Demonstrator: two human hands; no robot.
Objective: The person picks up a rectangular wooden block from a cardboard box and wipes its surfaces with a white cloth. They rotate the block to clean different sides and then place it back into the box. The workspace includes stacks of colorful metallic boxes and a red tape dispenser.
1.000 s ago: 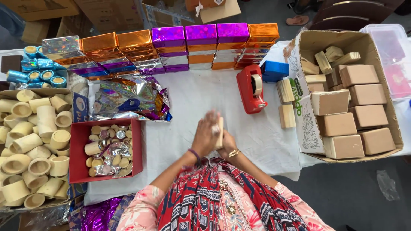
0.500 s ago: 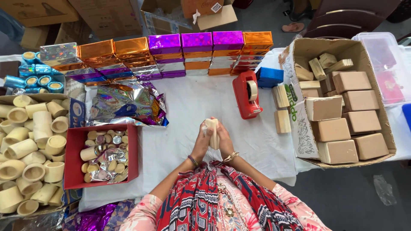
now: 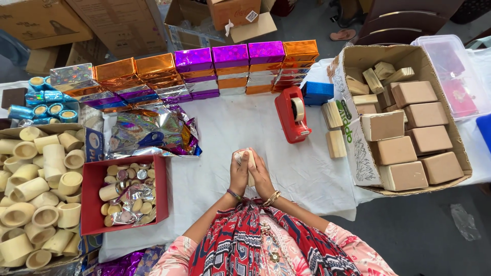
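Both hands meet at the middle of the white-covered surface: the left hand and right hand press together, fingers wrapped around a small pale block held upright between them. A red tape dispenser sits near, a red tray off left.

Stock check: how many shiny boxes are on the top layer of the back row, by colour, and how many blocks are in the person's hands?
Silver boxes: 1
Orange boxes: 3
Purple boxes: 3
Pale block, clasped between left hand and right hand: 1
Total: 8
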